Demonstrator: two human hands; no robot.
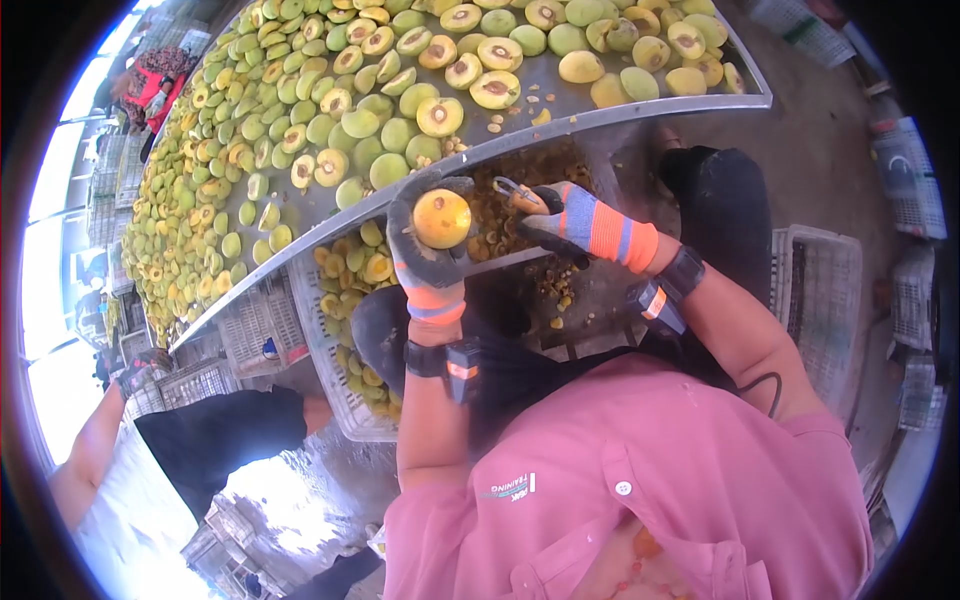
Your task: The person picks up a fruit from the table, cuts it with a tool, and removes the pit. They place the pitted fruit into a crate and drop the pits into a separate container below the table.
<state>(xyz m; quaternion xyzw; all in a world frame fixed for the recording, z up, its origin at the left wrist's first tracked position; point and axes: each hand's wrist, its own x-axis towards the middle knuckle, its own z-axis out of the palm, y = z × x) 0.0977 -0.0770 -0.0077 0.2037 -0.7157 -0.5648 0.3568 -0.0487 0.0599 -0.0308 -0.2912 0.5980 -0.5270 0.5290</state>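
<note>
My left hand (425, 255), in a grey-palmed glove with an orange cuff, is closed round a yellow peach (441, 219) with small brown spots. To its right, my right hand (570, 222), gloved alike, grips a small pitting tool (524, 198) with a wooden handle and a looped metal tip. The tip points toward the peach but stands apart from it. Just beyond both hands runs the metal rim of a sorting table (590, 120). Many green and yellow peach halves (440, 117) lie on it, several with stones or hollows showing.
Beneath my hands, a container (520, 255) holds brown scraps. A white crate (330, 385) of peach pieces stands by my left knee, another crate (825, 300) at my right. Other people (150, 90) are at the left, one in a white top (150, 500) close by.
</note>
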